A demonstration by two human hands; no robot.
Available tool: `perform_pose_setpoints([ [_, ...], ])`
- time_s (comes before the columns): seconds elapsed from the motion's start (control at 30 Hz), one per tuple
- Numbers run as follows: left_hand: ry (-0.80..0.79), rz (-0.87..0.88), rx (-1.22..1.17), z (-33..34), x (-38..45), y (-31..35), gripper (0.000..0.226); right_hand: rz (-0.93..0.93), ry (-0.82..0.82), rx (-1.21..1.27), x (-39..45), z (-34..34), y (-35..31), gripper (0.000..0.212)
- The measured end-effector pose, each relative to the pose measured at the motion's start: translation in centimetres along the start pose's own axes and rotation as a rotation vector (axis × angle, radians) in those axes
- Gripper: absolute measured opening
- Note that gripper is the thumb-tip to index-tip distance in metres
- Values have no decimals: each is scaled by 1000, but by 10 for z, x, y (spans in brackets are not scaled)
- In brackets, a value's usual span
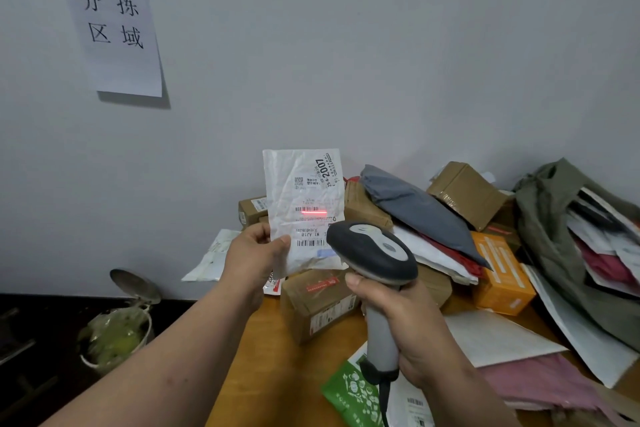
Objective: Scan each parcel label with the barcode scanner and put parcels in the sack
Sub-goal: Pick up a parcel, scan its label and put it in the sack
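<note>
My left hand point(258, 255) pinches the lower left corner of a white flat parcel point(301, 198) and holds it upright above the table, label facing me. A red scan line lies across a barcode on the label point(313, 212). My right hand point(401, 319) grips the grey handle of the barcode scanner point(372, 253), whose dark head points at the parcel from just below and right of it. An olive-green sack point(554, 229) lies open at the right with several flat parcels inside.
A heap of parcels covers the wooden table point(273, 357): brown cartons point(320, 302), a grey mailer point(415, 208), an orange box point(502, 274), white, pink and green mailers near me. A lidded bin point(117, 329) stands on the floor at left. A paper sign point(110, 31) hangs on the wall.
</note>
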State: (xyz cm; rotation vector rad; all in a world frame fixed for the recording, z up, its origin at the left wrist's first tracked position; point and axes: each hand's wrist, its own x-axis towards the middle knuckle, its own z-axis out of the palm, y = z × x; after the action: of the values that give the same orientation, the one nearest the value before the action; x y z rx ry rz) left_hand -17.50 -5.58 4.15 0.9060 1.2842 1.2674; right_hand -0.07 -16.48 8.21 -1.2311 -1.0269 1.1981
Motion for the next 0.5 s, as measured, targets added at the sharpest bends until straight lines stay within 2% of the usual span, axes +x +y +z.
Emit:
perform_pose_setpoints([
  [0.1,2,3,2,2,-1,-1,9,-14,-1,6,1,-1,-1,39],
  [0.5,-10,11,47,19,-13,-3,8,-33,-4,-49,-1,-18,-8,28],
])
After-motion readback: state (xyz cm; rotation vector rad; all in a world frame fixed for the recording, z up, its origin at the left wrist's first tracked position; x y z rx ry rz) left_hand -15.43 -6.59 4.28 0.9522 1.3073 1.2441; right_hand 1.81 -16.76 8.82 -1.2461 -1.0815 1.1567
